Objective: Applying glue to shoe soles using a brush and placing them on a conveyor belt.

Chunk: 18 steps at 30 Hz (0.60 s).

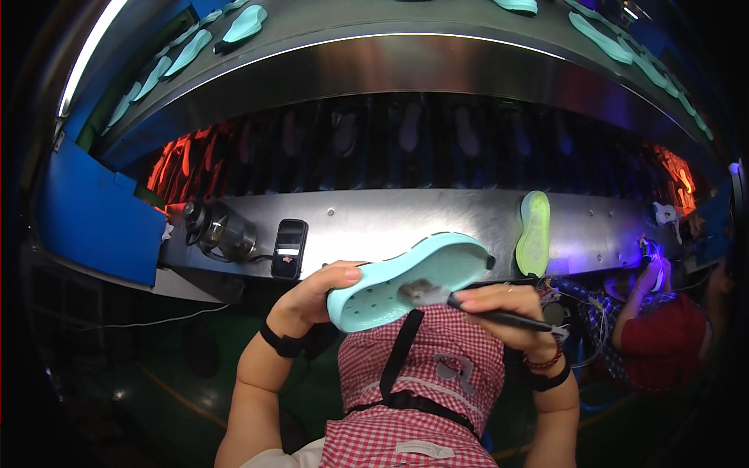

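Note:
My left hand [314, 295] grips a turquoise shoe sole [370, 285] by one end, the thumb over its rim. The sole is tilted, with its hollow inner side and small holes facing me. In my right hand [507, 303] is a brush with a black handle [511, 319], fingers closed around it. Its pale bristles rest against the inner face of the sole, near the middle. Beyond the sole, to the right, a yellow-green shoe sole [534, 234] lies on the metal ledge [406, 214].
A phone [289, 248] and a clear jar-like container with a dark top [226, 230] sit on the ledge at left. Turquoise soles [242, 27] line the upper belt [351, 22]. Red glow marks both ends of the dark slot. A co-worker [663, 335] works at right under violet light.

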Tool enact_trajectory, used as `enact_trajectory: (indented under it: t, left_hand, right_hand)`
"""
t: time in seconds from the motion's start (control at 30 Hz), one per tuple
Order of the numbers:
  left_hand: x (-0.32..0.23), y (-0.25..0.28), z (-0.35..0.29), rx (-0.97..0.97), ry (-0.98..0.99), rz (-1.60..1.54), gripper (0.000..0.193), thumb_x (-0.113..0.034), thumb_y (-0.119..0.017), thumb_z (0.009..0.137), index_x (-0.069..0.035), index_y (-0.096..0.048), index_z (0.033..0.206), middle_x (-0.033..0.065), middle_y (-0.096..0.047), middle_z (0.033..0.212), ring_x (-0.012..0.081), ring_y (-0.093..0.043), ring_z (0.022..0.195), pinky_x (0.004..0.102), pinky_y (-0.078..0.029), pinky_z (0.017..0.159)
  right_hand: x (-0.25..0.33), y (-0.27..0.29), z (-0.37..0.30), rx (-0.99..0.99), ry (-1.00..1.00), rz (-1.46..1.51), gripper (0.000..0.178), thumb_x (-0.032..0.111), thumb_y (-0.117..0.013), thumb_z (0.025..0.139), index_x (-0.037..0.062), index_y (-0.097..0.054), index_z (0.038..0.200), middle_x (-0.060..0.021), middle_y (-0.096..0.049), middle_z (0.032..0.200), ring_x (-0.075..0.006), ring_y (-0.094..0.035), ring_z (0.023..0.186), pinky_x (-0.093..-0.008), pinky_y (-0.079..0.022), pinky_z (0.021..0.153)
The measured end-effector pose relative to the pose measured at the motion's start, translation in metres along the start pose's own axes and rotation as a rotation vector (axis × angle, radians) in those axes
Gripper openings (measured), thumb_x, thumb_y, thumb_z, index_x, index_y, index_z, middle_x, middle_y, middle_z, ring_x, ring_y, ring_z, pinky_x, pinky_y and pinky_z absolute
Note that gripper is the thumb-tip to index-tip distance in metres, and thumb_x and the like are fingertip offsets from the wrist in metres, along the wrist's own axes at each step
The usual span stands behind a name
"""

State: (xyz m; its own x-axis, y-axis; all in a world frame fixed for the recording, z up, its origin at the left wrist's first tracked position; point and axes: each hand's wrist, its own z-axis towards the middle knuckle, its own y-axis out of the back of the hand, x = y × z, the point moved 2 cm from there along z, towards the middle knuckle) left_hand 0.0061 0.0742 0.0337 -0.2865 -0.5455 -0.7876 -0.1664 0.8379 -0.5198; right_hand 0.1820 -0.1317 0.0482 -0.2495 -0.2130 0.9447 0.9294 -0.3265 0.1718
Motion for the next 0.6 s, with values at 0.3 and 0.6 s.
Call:
enact_trajectory:
  t: [0.3,0.6]
  left_hand:
    - [0.031,0.014,0.029,-0.013,-0.451,-0.622,0.074,-0.064,-0.027,0.084,-0.008,-0.037,0.131,0.0152,-0.043,0.129,0.0360,-0.040,0.118,0.0512,-0.033,0.097]
    - [0.083,0.000,0.059,-0.267,-0.373,-0.763,0.083,-0.071,-0.015,0.081,-0.004,-0.040,0.125,0.0190,-0.049,0.117,0.0346,-0.048,0.107,0.0487,-0.036,0.094]
  right_hand:
    - [0.020,-0.013,-0.005,0.038,0.111,-0.002,0.025,0.001,-0.072,0.064,0.0045,-0.067,0.089,-0.0076,-0.066,0.086,-0.0159,-0.058,0.073,-0.0253,-0.046,0.066]
    - [-0.042,-0.047,0.002,-0.182,0.018,-0.212,0.018,0.001,-0.067,0.068,0.0029,-0.066,0.085,-0.0065,-0.062,0.074,-0.0172,-0.059,0.069,-0.0270,-0.045,0.061]
